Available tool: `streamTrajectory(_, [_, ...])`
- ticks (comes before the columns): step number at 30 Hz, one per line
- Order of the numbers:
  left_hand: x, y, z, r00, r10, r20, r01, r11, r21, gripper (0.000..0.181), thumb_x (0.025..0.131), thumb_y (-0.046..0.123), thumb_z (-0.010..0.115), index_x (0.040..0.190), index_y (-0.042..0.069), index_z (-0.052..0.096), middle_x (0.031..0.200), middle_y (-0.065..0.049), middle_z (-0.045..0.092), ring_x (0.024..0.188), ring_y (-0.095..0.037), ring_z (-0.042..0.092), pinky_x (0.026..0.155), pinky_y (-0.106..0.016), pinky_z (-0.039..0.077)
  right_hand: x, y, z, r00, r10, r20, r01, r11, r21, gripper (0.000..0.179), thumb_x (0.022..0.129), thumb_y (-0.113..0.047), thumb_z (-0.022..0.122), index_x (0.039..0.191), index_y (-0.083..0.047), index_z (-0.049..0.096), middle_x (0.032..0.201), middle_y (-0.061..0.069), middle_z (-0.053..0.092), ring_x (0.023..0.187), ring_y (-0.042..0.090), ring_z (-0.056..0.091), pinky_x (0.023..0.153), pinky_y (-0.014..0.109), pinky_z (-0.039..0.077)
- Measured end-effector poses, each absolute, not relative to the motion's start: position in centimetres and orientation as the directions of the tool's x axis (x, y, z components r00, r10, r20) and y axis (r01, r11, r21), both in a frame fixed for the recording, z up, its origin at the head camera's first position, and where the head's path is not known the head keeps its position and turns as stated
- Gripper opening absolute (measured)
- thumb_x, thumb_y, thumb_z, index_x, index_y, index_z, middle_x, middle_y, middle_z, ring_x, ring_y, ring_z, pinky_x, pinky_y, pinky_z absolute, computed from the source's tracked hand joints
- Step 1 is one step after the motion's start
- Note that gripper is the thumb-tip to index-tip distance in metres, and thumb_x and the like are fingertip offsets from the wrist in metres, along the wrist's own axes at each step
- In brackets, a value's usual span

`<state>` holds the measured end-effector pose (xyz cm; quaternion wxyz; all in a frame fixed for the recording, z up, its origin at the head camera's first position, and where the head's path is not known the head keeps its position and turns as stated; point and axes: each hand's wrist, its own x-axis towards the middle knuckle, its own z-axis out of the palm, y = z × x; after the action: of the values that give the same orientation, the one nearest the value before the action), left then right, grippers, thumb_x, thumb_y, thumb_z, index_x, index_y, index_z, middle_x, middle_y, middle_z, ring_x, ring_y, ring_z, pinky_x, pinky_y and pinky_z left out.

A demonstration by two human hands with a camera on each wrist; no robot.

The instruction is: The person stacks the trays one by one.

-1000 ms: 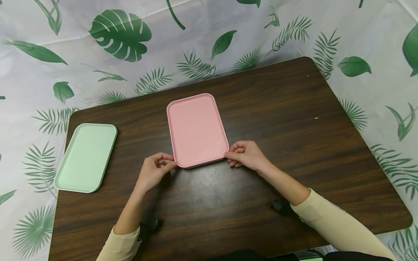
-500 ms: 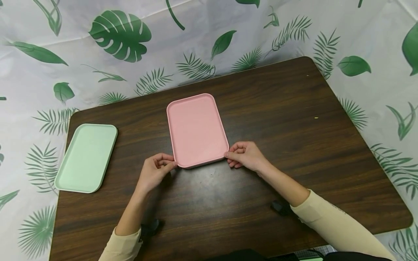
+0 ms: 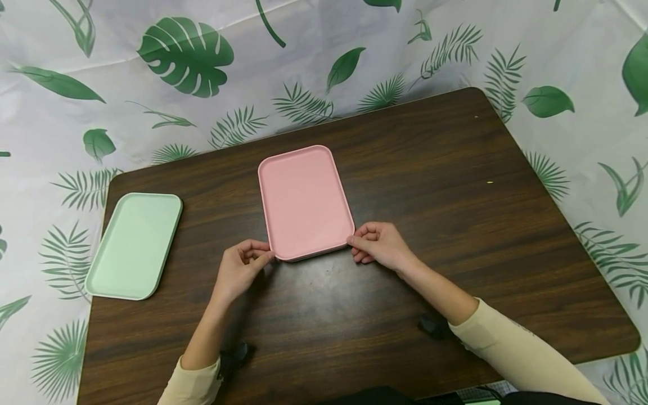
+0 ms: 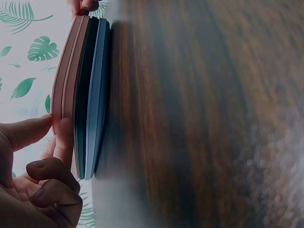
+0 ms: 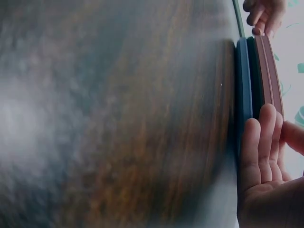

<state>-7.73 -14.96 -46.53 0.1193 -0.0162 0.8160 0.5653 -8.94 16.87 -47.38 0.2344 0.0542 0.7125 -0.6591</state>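
A pink rectangular tray (image 3: 306, 202) tops a stack near the middle of the table. Below its pink edges (image 4: 69, 71), the left wrist view shows a dark green tray (image 4: 85, 71) and a blue tray (image 4: 98, 71) at the bottom. My left hand (image 3: 240, 269) pinches the pink rim at the near left corner, thumb on top and index finger at the side. At the near right corner my right hand (image 3: 381, 244) holds the pink rim, thumb above. In the right wrist view, its fingers (image 5: 251, 147) lie along the stack's side.
To the left, a light green tray (image 3: 134, 246) lies slanted near the brown table's (image 3: 455, 225) left edge; whether others lie under it I cannot tell. A leaf-print cloth (image 3: 304, 62) hangs behind the table. A tiny yellow speck (image 3: 489, 182) is on the right side.
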Motion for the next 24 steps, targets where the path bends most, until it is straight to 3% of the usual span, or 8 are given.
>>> streamTrajectory(12, [-7.1, -15.0, -46.7, -0.978, 0.095, -0.186, -0.137, 0.379, 0.915, 0.019, 0.091, 0.012, 0.071, 0.103, -0.003, 0.069, 0.084, -0.019, 0.07, 0.051, -0.008, 0.046, 0.045, -0.021, 0.035, -8.2, 16.3, -47.7, -0.888, -0.246, -0.388, 0.375, 0.097, -0.922, 0.023, 0.091, -0.017, 0.072, 0.09, 0.005, 0.065, 0.069, 0.011, 0.069, 0.06, 0.019, 0.068, 0.058, 0.034, 0.057])
streamTrajectory(20, [-6.1, -14.7, -44.1, -0.977, 0.102, -0.188, -0.131, 0.409, 0.903, 0.016, 0.093, 0.003, 0.065, 0.103, -0.009, 0.067, 0.088, -0.027, 0.068, 0.051, -0.006, 0.045, 0.046, -0.02, 0.035, -7.2, 15.1, -47.6, -0.829, -0.413, -0.377, 0.355, 0.133, -0.925, 0.027, 0.092, -0.017, 0.071, 0.091, 0.009, 0.065, 0.067, 0.012, 0.068, 0.059, 0.021, 0.068, 0.056, 0.036, 0.056])
streamTrajectory(24, [-5.5, -15.2, -44.1, -0.986, 0.05, -0.16, -0.119, 0.457, 0.881, 0.015, 0.093, 0.005, 0.067, 0.103, -0.007, 0.069, 0.087, -0.022, 0.068, 0.053, -0.008, 0.044, 0.047, -0.021, 0.035, -6.4, 14.1, -48.0, -0.787, -0.5, -0.36, 0.325, 0.16, -0.932, 0.024, 0.093, -0.016, 0.068, 0.093, 0.009, 0.066, 0.069, 0.013, 0.069, 0.061, 0.022, 0.069, 0.056, 0.036, 0.056])
